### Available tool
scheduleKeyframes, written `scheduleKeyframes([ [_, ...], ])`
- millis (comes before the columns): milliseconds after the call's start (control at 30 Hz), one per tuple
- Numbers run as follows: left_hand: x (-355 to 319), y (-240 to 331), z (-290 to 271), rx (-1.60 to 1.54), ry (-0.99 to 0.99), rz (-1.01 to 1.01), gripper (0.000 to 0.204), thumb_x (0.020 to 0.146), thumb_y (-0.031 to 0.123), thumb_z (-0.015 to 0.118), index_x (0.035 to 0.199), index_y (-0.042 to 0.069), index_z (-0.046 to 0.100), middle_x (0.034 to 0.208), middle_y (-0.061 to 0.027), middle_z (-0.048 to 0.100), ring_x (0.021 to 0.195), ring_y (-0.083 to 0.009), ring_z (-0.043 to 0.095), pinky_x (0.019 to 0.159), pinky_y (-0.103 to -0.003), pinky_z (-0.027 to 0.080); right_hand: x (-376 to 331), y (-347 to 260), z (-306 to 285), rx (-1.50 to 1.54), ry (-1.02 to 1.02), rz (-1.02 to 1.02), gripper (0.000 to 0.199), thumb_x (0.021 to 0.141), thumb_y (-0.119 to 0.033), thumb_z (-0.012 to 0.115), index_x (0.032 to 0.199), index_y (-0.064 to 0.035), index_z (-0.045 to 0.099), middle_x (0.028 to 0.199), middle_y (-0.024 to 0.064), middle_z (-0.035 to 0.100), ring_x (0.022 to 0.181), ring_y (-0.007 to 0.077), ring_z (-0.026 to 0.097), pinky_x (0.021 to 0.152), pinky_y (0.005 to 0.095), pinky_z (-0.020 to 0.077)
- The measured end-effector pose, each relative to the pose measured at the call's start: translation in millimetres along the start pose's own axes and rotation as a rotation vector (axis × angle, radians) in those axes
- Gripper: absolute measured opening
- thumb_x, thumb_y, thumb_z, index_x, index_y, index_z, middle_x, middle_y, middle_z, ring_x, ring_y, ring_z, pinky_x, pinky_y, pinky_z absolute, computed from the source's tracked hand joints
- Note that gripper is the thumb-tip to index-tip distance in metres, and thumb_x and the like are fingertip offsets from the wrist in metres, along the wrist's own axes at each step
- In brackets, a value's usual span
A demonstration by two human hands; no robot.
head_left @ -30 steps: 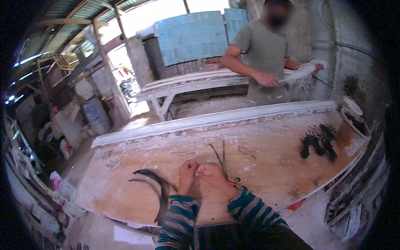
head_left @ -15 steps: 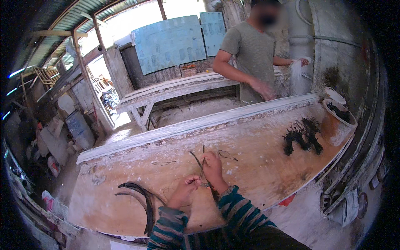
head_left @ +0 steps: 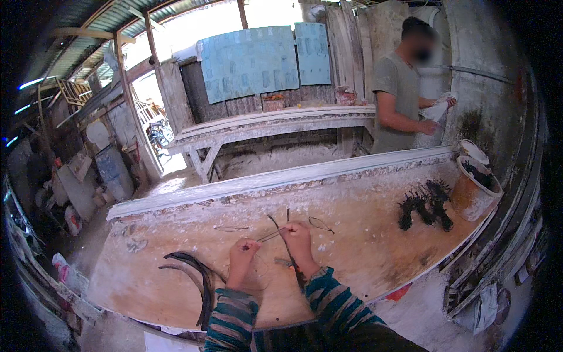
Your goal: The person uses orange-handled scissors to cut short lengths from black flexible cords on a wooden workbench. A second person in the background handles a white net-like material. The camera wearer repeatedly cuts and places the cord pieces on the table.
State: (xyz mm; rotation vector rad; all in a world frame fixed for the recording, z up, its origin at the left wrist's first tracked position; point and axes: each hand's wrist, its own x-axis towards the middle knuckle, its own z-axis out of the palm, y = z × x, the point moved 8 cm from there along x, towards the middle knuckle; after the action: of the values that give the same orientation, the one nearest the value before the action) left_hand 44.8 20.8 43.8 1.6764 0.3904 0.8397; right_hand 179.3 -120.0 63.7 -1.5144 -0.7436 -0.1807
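My left hand (head_left: 241,257) and my right hand (head_left: 299,242) are closed above the wooden tabletop (head_left: 193,240), pulling a thin dark wire (head_left: 270,236) taut between them. A long dark strip (head_left: 273,222) passes by my right hand and shows again below it; whether that hand grips the strip too is hidden. Beneath the hands lies a small grey piece (head_left: 282,261). Thin wire loops rest on the board beyond: one loop (head_left: 231,227) past my left hand, another loop (head_left: 321,224) past my right. Curved black strips (head_left: 202,281) lie left of my left forearm.
Bundles of black, frayed strands (head_left: 427,202) lie at the right, beside an orange-brown bucket (head_left: 474,190) holding dark material. A white-crusted rail (head_left: 281,179) borders the table's far side. Behind it, a person (head_left: 399,100) handles a whitish thing near a long bench (head_left: 275,124).
My hands have moved apart, the left one leftward, and the wire is now stretched between them. The person opposite has shifted to the right and brought both hands together.
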Motion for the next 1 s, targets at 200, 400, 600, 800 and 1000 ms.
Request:
scheduleKeyframes([
  [200, 10.8, -25.3, -40.6, -0.011, 0.283, 0.07, 0.009, 0.079, 0.011, 0.064, 0.077, 0.004, 0.059, 0.062, 0.0023, 0.051, 0.051, -0.0038, 0.044, 0.042, -0.018, 0.037, -22.7, -6.2, 48.1, 0.112, -0.208, -0.07, 0.014, 0.073, -0.015, 0.068, 0.078, -0.0027, 0.064, 0.085, 0.0089, 0.058, 0.085, 0.0215, 0.055, 0.074, 0.0299, 0.0431],
  [400, 3.6, -34.8, -64.1, -0.076, 0.432, -0.088, 0.009, 0.079, 0.008, 0.063, 0.076, 0.003, 0.058, 0.062, 0.0009, 0.052, 0.051, -0.0046, 0.045, 0.04, -0.02, 0.037, -47.1, -36.5, 79.7, 0.323, -0.6, -0.177, 0.013, 0.077, -0.015, 0.065, 0.083, -0.003, 0.064, 0.095, 0.0093, 0.056, 0.094, 0.021, 0.052, 0.077, 0.0296, 0.0431],
  [600, 13.3, -43.0, -52.0, -0.077, 0.33, -0.051, 0.01, 0.08, 0.009, 0.063, 0.074, 0.002, 0.058, 0.062, -0.0002, 0.055, 0.055, -0.0067, 0.048, 0.046, -0.021, 0.038, -60.1, -35.2, 88.8, 0.482, -0.716, -0.122, 0.013, 0.082, -0.012, 0.06, 0.088, -0.0005, 0.062, 0.091, 0.0069, 0.058, 0.093, 0.0159, 0.053, 0.079, 0.0273, 0.0435],
  [800, 3.5, -19.3, -32.1, -0.02, 0.232, -0.075, 0.006, 0.079, 0.006, 0.061, 0.076, 0.002, 0.059, 0.064, 0.0003, 0.055, 0.054, -0.0056, 0.047, 0.047, -0.021, 0.037, -53.2, -35.5, 75.5, 0.39, -0.64, 0.177, 0.008, 0.08, -0.009, 0.062, 0.084, -0.0016, 0.062, 0.084, 0.0048, 0.061, 0.079, 0.0118, 0.056, 0.075, 0.0259, 0.0443],
  [1000, -2.9, -28.7, 4.4, -0.088, -0.041, -0.172, 0.006, 0.082, 0.009, 0.059, 0.081, 0.003, 0.059, 0.071, -0.0004, 0.055, 0.06, -0.0079, 0.049, 0.051, -0.022, 0.04, -19.3, -32.1, 37.1, 0.575, -0.423, 0.138, 0.007, 0.076, -0.007, 0.065, 0.079, -0.0032, 0.06, 0.077, 0.0024, 0.06, 0.074, 0.0095, 0.054, 0.07, 0.0241, 0.0436],
])
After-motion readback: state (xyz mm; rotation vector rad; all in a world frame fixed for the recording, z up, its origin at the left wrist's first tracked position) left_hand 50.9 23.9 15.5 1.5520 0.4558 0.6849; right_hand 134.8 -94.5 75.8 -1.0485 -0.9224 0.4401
